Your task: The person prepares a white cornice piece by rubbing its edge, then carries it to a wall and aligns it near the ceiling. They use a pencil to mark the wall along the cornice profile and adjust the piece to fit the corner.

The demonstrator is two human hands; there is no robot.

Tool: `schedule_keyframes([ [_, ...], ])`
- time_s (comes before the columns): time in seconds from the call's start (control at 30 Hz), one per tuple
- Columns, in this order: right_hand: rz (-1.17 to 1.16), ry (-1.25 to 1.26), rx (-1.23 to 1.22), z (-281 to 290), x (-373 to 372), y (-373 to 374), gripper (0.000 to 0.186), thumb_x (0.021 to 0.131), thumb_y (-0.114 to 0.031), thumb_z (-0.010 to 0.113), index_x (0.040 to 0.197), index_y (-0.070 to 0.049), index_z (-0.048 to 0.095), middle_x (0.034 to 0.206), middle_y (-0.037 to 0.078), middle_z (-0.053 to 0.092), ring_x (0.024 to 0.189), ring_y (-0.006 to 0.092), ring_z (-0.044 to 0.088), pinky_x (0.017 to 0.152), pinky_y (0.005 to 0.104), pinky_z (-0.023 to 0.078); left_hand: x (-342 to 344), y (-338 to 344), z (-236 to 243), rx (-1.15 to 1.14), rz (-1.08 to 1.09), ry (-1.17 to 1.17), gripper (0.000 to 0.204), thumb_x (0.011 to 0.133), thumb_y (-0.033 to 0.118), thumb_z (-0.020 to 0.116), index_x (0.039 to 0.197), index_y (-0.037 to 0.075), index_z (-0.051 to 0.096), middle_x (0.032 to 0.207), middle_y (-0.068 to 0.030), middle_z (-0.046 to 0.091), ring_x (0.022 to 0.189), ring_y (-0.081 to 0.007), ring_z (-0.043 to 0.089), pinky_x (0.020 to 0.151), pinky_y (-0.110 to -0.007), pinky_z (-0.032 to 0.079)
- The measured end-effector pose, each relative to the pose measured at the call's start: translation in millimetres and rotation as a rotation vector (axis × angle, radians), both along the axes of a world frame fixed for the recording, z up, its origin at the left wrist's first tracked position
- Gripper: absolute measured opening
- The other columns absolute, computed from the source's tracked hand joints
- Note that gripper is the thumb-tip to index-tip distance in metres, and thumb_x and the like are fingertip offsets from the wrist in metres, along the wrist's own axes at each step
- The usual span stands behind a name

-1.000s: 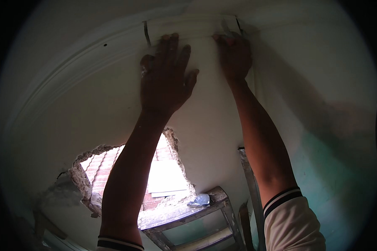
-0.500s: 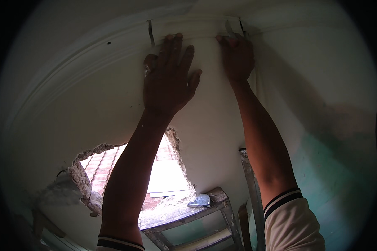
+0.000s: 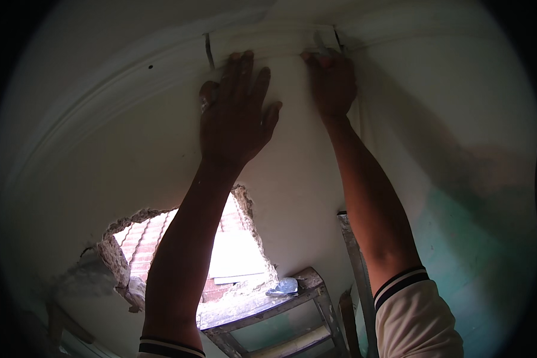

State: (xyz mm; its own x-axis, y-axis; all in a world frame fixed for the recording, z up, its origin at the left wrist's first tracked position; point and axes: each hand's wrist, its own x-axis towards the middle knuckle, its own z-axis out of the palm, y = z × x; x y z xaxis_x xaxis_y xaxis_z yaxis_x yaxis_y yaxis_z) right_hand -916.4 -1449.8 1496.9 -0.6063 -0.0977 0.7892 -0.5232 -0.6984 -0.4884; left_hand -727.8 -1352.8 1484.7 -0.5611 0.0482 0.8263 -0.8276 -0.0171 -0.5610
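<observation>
A pale cornice piece [image 3: 268, 40] runs along the top of the wall, with a dark gap at each end. My left hand [image 3: 232, 113] lies flat against the wall, fingers spread, its fingertips touching the lower edge of the piece near the left gap. Whitish residue marks the outer finger. At the piece's right end, my right hand [image 3: 333, 83] is closed, its fingers bent against the lower edge. A thin greyish blade-like sliver [image 3: 319, 42] shows above those fingers; its kind is unclear, and the hand hides the rest.
Below my left forearm, a rough-edged hole [image 3: 244, 238] opens through the wall onto reddish roofing. A stepladder [image 3: 268, 319] stands beneath, with a crumpled bluish plastic item [image 3: 284, 287] by its top. Another upright rail [image 3: 355, 250] stands beside my right arm. The right wall [image 3: 459, 232] has green patches.
The whole view has shifted slightly, so the cornice and both hands appear a little further left and lower. Both hands keep their places against the cornice piece.
</observation>
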Motion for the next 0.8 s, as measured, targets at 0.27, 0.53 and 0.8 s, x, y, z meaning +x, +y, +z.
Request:
schedule_keyframes([
  [0.27,0.036,0.019,-0.023,-0.8,-0.7,5.4,0.047,0.088,-0.055,0.073,0.103,-0.010,0.071,0.105,0.012,0.066,0.098,0.0343,0.068,0.089,0.0504,0.052,-0.5,-0.5,0.2,-0.010,0.014,0.000,0.058,0.097,0.047,0.063,0.145,0.015,0.057,0.162,-0.0116,0.043,0.152,-0.0262,0.038,0.107,-0.056,0.037],
  [0.53,-0.018,0.020,0.005,0.0,0.3,2.8,0.047,0.089,-0.055,0.073,0.104,-0.011,0.070,0.105,0.012,0.065,0.099,0.0342,0.068,0.088,0.0503,0.052,0.1,-0.5,0.1,-0.015,-0.009,-0.002,0.058,0.097,0.047,0.063,0.144,0.015,0.058,0.162,-0.0117,0.043,0.151,-0.0273,0.038,0.107,-0.057,0.037],
  [0.8,-0.018,0.019,-0.009,-0.3,0.4,4.6,0.048,0.088,-0.056,0.073,0.100,-0.009,0.070,0.101,0.012,0.066,0.097,0.0342,0.068,0.086,0.0494,0.053,1.2,-2.6,-0.3,-0.030,-0.012,-0.009,0.057,0.096,0.046,0.064,0.143,0.014,0.059,0.161,-0.0126,0.043,0.151,-0.0277,0.039,0.106,-0.055,0.037],
])
